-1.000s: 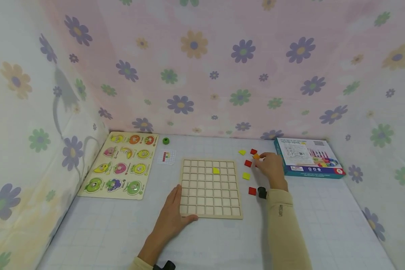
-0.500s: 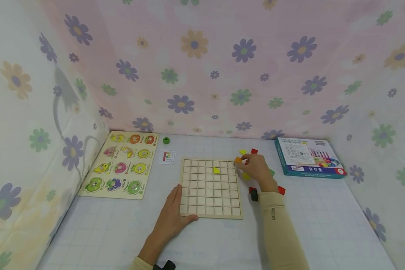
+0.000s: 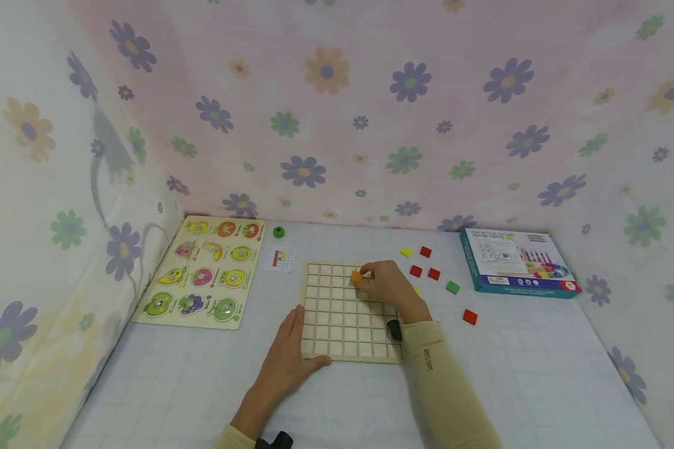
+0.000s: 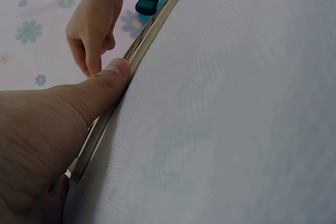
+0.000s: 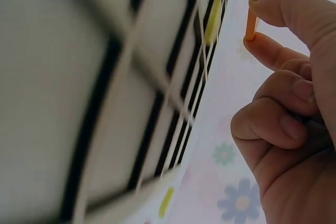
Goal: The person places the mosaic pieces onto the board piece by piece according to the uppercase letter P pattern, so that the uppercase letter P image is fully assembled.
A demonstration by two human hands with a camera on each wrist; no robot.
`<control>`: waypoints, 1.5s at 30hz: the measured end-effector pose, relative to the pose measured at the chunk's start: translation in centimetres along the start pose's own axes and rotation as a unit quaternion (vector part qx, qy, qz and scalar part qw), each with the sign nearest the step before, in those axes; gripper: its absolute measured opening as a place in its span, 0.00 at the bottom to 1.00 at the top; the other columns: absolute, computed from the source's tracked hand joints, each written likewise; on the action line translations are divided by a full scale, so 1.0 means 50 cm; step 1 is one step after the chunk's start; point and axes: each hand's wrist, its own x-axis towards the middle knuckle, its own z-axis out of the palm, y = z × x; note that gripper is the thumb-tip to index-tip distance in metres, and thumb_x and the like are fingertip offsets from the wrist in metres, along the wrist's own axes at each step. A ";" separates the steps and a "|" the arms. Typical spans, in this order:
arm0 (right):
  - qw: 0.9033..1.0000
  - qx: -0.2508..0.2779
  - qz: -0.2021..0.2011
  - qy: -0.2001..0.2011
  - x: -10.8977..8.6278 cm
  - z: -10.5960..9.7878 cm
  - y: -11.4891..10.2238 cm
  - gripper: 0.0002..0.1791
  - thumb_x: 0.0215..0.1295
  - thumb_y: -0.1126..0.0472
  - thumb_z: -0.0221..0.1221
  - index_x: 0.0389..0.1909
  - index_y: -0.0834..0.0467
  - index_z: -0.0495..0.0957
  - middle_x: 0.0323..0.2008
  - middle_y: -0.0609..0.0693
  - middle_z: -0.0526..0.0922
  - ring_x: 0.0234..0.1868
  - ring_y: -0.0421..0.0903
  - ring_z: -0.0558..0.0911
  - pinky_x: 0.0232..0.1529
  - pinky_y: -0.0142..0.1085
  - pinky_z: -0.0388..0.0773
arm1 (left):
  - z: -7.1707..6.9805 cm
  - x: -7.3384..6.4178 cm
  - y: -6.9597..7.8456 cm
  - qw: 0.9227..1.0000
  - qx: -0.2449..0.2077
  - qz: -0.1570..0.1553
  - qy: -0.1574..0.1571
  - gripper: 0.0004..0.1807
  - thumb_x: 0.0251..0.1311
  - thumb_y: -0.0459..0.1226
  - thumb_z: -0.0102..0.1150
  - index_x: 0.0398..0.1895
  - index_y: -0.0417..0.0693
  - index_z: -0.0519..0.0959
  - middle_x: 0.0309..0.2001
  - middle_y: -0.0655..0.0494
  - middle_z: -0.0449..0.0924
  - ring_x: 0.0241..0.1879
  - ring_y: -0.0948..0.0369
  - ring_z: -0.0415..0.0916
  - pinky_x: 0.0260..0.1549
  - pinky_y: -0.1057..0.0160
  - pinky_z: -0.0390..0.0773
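Note:
Pinched between the thumb and a fingertip of my right hand point(image 3: 389, 287) is an orange square tile point(image 5: 254, 11). That hand hovers over the upper part of a wooden grid board point(image 3: 337, 318). A yellow tile point(image 5: 212, 22) sits in a cell of the board, seen in the right wrist view; the right hand hides it in the head view. My left hand point(image 3: 283, 349) rests at the board's near left corner, fingers straight along the left side and thumb point(image 4: 107, 85) against the front edge.
Right of the board lie several red tiles point(image 3: 470, 317), a green tile point(image 3: 452, 287) and yellow pieces point(image 3: 406, 252). A boxed set point(image 3: 519, 262) stands far right. At left are a fruit puzzle board point(image 3: 202, 274), a pattern card point(image 3: 280, 259) and a green ring point(image 3: 278, 232).
My right hand has moved left from the loose tiles to above the board, carrying the orange tile. The left hand stays at the board's corner.

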 end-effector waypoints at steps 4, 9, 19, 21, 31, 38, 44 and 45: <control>1.000 -0.022 -0.004 -0.019 0.007 0.015 -0.018 0.19 0.67 0.54 0.65 0.54 0.59 0.85 0.28 0.49 0.81 0.24 0.42 0.67 0.26 0.32 0.66 | -0.002 -0.001 0.000 1.000 -0.001 0.004 0.000 0.71 0.42 0.59 0.79 0.82 0.41 0.47 0.80 0.40 0.54 0.79 0.45 0.55 0.73 0.46 0.66; 0.998 -0.045 -0.008 -0.033 0.013 0.014 -0.034 0.15 0.66 0.57 0.64 0.51 0.59 0.85 0.32 0.53 0.87 0.22 0.41 0.67 0.27 0.33 0.68 | -0.001 -0.001 0.000 1.000 -0.003 0.003 -0.001 0.70 0.43 0.59 0.78 0.82 0.40 0.47 0.80 0.41 0.52 0.79 0.45 0.53 0.74 0.47 0.66; 0.996 -0.076 -0.007 -0.055 0.022 0.008 -0.039 0.13 0.65 0.59 0.64 0.49 0.58 0.86 0.46 0.54 0.88 0.36 0.45 0.78 0.40 0.39 0.80 | -0.001 -0.002 -0.001 1.000 -0.010 0.003 0.000 0.70 0.43 0.60 0.78 0.82 0.41 0.47 0.81 0.41 0.51 0.80 0.46 0.52 0.75 0.48 0.65; 0.995 -0.082 -0.005 -0.056 0.023 0.009 -0.037 0.13 0.66 0.59 0.64 0.49 0.58 0.86 0.46 0.54 0.88 0.36 0.45 0.78 0.40 0.39 0.79 | 0.000 -0.002 0.000 1.000 -0.010 0.004 0.000 0.70 0.43 0.60 0.78 0.82 0.40 0.47 0.81 0.41 0.51 0.80 0.46 0.52 0.75 0.48 0.65; 0.993 -0.099 -0.004 -0.061 0.023 0.008 -0.052 0.14 0.71 0.57 0.63 0.51 0.60 0.86 0.50 0.55 0.88 0.50 0.51 0.85 0.51 0.45 0.84 | -0.006 -0.002 0.003 1.000 -0.011 0.004 -0.003 0.70 0.43 0.59 0.79 0.82 0.40 0.47 0.81 0.41 0.52 0.80 0.45 0.53 0.74 0.46 0.65; 0.996 -0.078 -0.024 -0.045 0.026 0.027 -0.047 0.15 0.72 0.56 0.62 0.52 0.61 0.86 0.51 0.57 0.88 0.52 0.54 0.85 0.53 0.46 0.84 | 0.002 -0.001 -0.003 1.000 -0.011 0.002 -0.003 0.70 0.44 0.60 0.78 0.82 0.41 0.47 0.81 0.42 0.51 0.80 0.47 0.52 0.75 0.48 0.64; 0.997 -0.068 -0.024 -0.024 0.024 0.034 -0.047 0.14 0.71 0.56 0.64 0.51 0.59 0.87 0.50 0.56 0.88 0.52 0.54 0.86 0.53 0.48 0.84 | 0.003 0.000 -0.006 1.000 -0.007 0.007 0.001 0.70 0.44 0.61 0.77 0.82 0.41 0.47 0.81 0.42 0.51 0.80 0.46 0.52 0.75 0.48 0.64; 0.997 -0.068 -0.025 -0.021 0.024 0.035 -0.047 0.14 0.71 0.56 0.64 0.51 0.59 0.87 0.50 0.56 0.88 0.52 0.54 0.86 0.53 0.48 0.84 | 0.003 0.000 -0.006 1.000 -0.007 0.007 0.002 0.70 0.44 0.60 0.77 0.82 0.40 0.47 0.81 0.42 0.51 0.80 0.46 0.52 0.75 0.48 0.64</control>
